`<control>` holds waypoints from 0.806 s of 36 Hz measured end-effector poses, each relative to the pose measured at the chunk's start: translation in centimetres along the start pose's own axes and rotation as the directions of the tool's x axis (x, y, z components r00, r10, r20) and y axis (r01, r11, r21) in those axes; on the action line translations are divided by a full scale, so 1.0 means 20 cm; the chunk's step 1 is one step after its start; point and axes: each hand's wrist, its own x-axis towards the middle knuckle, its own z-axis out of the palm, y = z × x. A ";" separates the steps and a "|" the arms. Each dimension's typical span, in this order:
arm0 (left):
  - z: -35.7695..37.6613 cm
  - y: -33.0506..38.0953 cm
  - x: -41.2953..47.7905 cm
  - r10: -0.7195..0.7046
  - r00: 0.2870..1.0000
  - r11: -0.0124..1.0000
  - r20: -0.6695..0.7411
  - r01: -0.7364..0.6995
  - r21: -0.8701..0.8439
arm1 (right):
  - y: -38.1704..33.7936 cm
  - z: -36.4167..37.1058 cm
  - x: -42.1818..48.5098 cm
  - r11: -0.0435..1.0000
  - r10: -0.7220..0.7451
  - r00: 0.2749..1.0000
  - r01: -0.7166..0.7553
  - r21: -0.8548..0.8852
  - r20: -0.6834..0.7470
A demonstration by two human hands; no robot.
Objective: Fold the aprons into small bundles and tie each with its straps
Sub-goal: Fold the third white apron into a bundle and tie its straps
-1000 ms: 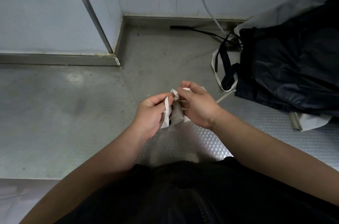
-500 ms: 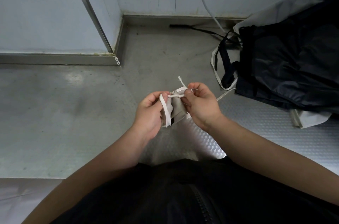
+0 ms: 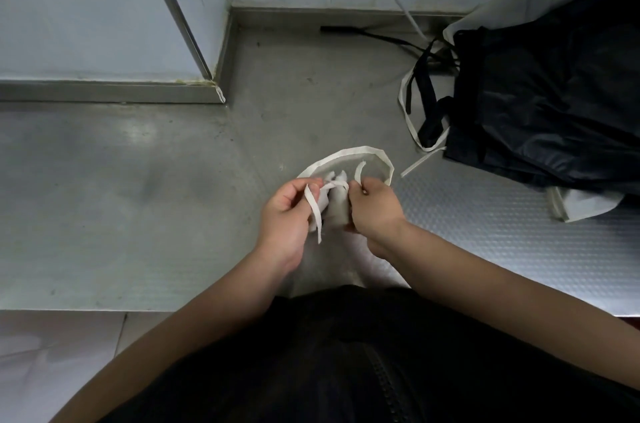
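The left hand (image 3: 287,211) and right hand (image 3: 375,211) pinch limp straps (image 3: 313,211) beside the knot (image 3: 335,184), seemingly at twelve o'clock on the soft bundle (image 3: 338,213).

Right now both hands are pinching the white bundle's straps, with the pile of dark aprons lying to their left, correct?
No. The head view shows the pile of dark aprons to the right of the hands, not the left. The rest holds: left hand and right hand each pinch the white bundle by its straps.
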 end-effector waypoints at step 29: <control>-0.07 0.05 0.05 -0.080 0.993 0.987 -0.083 0.067 -0.148 | -0.04 -0.09 0.04 0.808 0.173 0.984 -0.166 0.566 0.042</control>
